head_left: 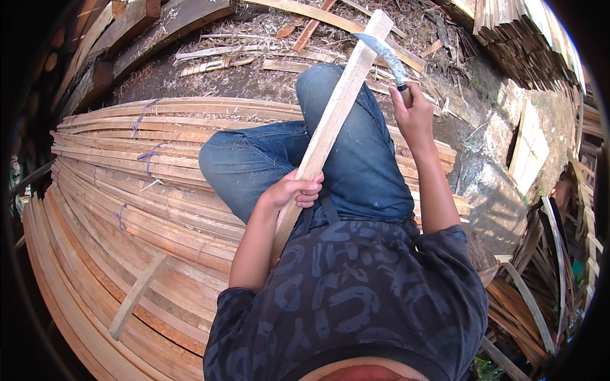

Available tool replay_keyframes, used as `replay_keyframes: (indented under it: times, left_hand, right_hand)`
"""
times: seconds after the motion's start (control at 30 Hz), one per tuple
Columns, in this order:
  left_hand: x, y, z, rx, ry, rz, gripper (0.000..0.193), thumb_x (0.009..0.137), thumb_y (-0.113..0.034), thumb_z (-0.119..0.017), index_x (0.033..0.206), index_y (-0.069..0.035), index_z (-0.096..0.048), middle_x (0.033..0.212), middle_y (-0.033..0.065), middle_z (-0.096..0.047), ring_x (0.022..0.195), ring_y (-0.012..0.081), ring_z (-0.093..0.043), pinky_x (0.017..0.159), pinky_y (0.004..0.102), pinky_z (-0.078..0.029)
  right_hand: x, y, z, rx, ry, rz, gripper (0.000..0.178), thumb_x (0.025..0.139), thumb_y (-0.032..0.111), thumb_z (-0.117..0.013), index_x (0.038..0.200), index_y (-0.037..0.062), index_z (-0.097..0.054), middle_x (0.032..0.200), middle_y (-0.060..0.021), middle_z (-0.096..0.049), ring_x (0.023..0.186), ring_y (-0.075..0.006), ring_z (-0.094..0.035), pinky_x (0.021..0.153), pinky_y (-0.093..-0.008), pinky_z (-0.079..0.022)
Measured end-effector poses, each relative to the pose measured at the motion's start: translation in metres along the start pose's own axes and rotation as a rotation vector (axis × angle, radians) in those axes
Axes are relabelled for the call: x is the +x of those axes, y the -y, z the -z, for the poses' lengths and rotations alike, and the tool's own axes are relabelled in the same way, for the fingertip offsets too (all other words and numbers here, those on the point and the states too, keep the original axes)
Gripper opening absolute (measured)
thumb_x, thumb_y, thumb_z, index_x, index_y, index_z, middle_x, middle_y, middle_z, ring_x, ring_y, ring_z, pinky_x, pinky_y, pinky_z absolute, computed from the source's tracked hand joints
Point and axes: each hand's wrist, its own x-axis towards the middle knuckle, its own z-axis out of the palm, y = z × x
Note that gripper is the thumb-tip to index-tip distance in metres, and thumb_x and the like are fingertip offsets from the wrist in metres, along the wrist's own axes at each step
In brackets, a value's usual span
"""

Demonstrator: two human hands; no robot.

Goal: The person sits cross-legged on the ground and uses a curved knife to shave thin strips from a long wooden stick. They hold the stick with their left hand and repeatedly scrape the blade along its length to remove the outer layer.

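A long, squared wooden stick (340,120) slants across my lap, its near end against my shirt and its far end past my raised knee. My left hand (293,190) is wrapped round its lower part. In my right hand (414,113) is a sickle-shaped knife (389,52) with a dark handle, gripped in closed fingers. Its curved grey blade points left and overlaps the stick near the far end. Whether the edge touches the wood I cannot tell.
I sit on stacked long wooden strips (159,197), some tied with purple cord (149,155). Thick beams (171,28) lie at the far left. Wood shavings and offcuts (222,65) litter the ground ahead. Bundled slats (527,41) stand far right, and loose strips (527,298) lean at the near right.
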Motion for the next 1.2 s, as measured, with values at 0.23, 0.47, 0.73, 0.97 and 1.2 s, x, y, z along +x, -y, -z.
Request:
replay_keyframes:
  times: [0.23,0.47,0.73,0.97,1.2]
  left_hand:
    - [-0.005,0.010,0.008,-0.046,-0.041,-0.005,0.017,0.083,-0.013,-0.061,0.085,-0.011,-0.044,0.059,-0.0045,-0.033,0.045,0.0047,-0.031,0.042,0.0210,-0.027]
    - [-0.005,0.009,0.004,0.027,-0.045,0.006,0.020,0.083,-0.016,-0.062,0.083,-0.010,-0.043,0.058,-0.0038,-0.032,0.045,0.0052,-0.030,0.041,0.0215,-0.026]
    - [-0.006,0.008,0.010,-0.035,-0.013,0.005,0.018,0.085,-0.016,-0.060,0.084,-0.010,-0.043,0.059,-0.0050,-0.031,0.047,0.0046,-0.030,0.042,0.0208,-0.025]
    - [-0.006,0.011,0.017,-0.073,0.037,0.038,0.014,0.088,-0.016,-0.057,0.085,-0.011,-0.045,0.059,-0.0044,-0.034,0.045,0.0039,-0.032,0.041,0.0204,-0.026]
    - [-0.001,0.006,0.016,-0.076,0.047,0.065,0.016,0.089,-0.017,-0.058,0.083,-0.011,-0.044,0.058,-0.0047,-0.033,0.044,0.0036,-0.031,0.040,0.0201,-0.026]
  right_hand:
    - [0.013,-0.043,0.059,0.311,0.050,-0.306,0.023,0.092,0.026,-0.062,0.091,0.0023,-0.063,0.060,0.0065,-0.048,0.050,-0.0017,-0.037,0.045,-0.0224,-0.027]
    - [-0.025,0.022,0.013,0.672,0.927,-0.380,0.028,0.093,0.023,-0.061,0.105,-0.0018,-0.059,0.059,0.0034,-0.050,0.044,-0.0045,-0.045,0.038,-0.0216,-0.034]
    - [-0.024,0.016,0.002,0.318,0.509,-0.216,0.034,0.081,0.019,-0.075,0.101,-0.0072,-0.066,0.077,-0.0075,-0.067,0.069,-0.0104,-0.060,0.064,-0.0255,-0.049]
    - [0.006,-0.036,0.038,0.169,-0.278,-0.080,0.017,0.091,0.014,-0.063,0.099,-0.0014,-0.059,0.070,-0.0032,-0.061,0.055,-0.0096,-0.054,0.050,-0.0250,-0.045]
    - [-0.014,0.007,0.047,0.742,0.468,-0.387,0.012,0.094,0.010,-0.059,0.101,0.0034,-0.052,0.061,-0.0010,-0.053,0.043,-0.0065,-0.048,0.035,-0.0204,-0.036]
